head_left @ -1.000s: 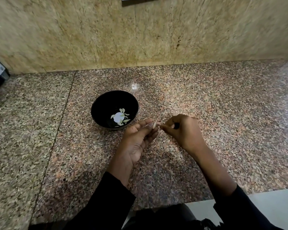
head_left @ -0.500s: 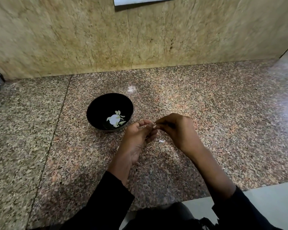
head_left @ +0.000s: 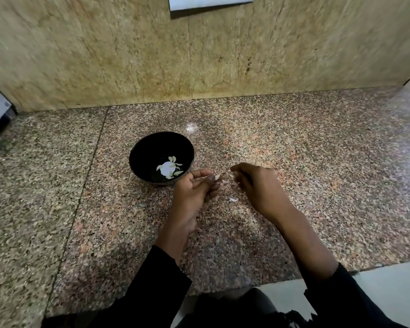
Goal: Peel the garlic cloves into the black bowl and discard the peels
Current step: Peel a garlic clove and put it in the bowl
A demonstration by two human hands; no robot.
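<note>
A round, glossy black bowl [head_left: 161, 157] stands on the speckled pink-and-grey granite surface [head_left: 294, 185], left of centre and well short of the beige stone wall [head_left: 104, 55]. Several pale, peeled garlic cloves [head_left: 173, 168] lie in its bottom around a bright white patch, which may be a reflection.

The left hand [head_left: 194, 190] rests just beside the bowl's near-right rim, palm turned up, its grip closed: thumb and curled fingers pinch a small cream-coloured garlic clove [head_left: 217, 177] whose tip pokes out toward the right. The right hand [head_left: 258, 185] hovers a short way to the right, apart from the left, fingers curled inward with the fingertips drawn together; whether that grip has hold of a thin bit of peel cannot be told, as the spot is blurred.

A tiny white scrap of garlic peel [head_left: 233, 199] lies on the surface between the two hands, slightly nearer the person. Both forearms emerge from black sleeves [head_left: 156, 285].
</note>
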